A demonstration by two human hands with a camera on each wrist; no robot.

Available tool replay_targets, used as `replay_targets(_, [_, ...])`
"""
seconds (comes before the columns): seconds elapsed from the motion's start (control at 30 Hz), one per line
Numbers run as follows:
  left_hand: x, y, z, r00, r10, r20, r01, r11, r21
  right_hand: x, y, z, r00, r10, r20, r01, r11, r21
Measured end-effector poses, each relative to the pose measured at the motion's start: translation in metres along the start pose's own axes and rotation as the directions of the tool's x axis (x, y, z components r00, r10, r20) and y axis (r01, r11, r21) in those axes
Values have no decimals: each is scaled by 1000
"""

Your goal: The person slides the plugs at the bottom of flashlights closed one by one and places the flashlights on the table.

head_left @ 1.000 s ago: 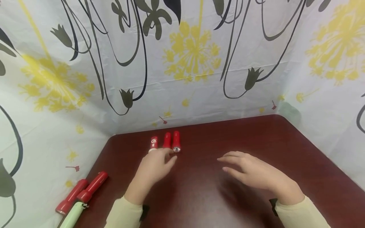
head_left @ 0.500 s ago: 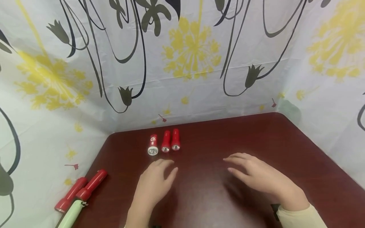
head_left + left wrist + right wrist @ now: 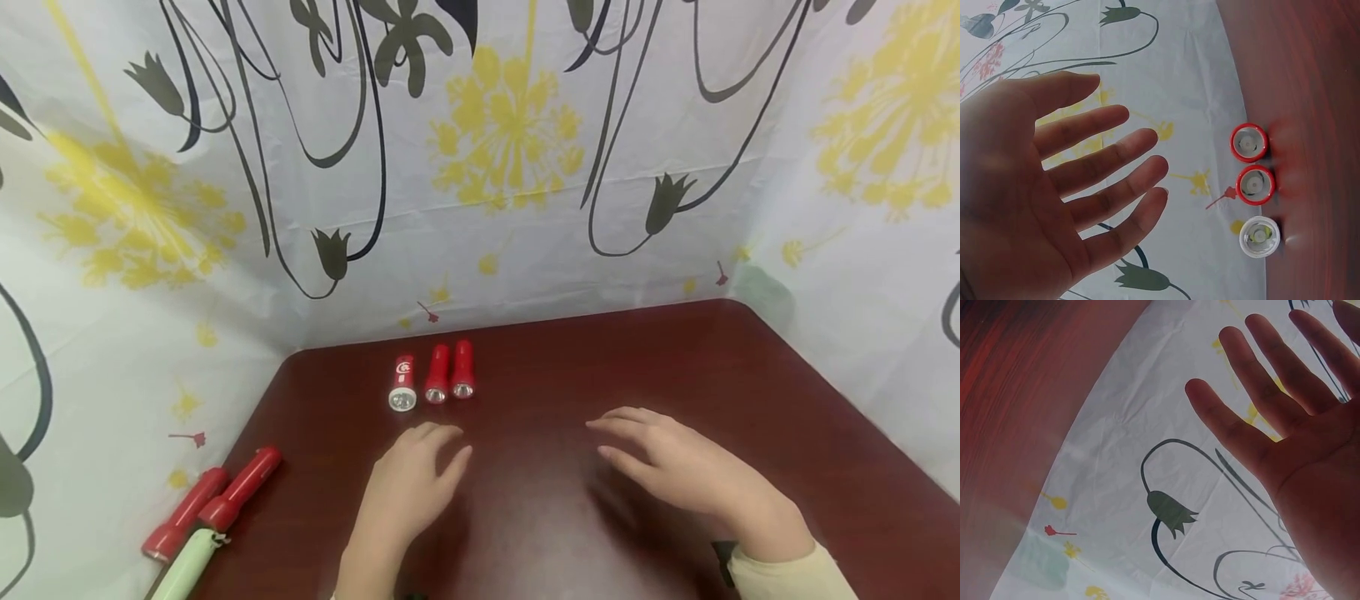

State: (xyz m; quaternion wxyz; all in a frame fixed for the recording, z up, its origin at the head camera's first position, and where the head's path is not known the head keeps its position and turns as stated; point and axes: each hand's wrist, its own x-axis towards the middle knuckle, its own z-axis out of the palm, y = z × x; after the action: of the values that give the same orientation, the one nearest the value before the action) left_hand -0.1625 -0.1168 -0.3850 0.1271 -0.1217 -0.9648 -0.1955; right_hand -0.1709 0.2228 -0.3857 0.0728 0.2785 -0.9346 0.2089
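My left hand [image 3: 412,479] hovers over the table with relaxed fingers and an empty palm, as the left wrist view shows. Just beyond its fingertips three small red flashlights lie in a row, lenses facing me: one with a white rim [image 3: 402,385], a middle one [image 3: 437,375] and a right one [image 3: 463,369]. In the left wrist view their lens ends appear as a white ring [image 3: 1260,237] and two red rings [image 3: 1255,185]. My right hand [image 3: 667,458] is held over the right half of the table, fingers spread and holding nothing.
Two larger red flashlights [image 3: 243,487] lie at the table's left edge, with a pale green cylindrical thing [image 3: 187,567] beside them, partly cut off by the frame. A white patterned curtain [image 3: 510,275] encloses the dark red table [image 3: 540,517] at the back and sides.
My left hand has drawn back toward me from the small flashlights, uncovering their lens ends. My right hand has shifted slightly to the right.
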Motion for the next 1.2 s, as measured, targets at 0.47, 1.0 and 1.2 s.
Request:
replay_targets(0.47, [0,-2,-4,999,-39,19,39,999,-8,-2,-2,-2,1000,-6,-9,6,1000,-6])
replay_targets(1.0, [-6,-5,-5,999,-49,21,49,998,-30,-6,-4,-4,1000,2,2,-2,1000,-12])
replay_targets(1.2, [-6,-8,-9,999,-35,-3,35,999,-28,-5,-4,-3,1000,-5,10,5,1000,-8])
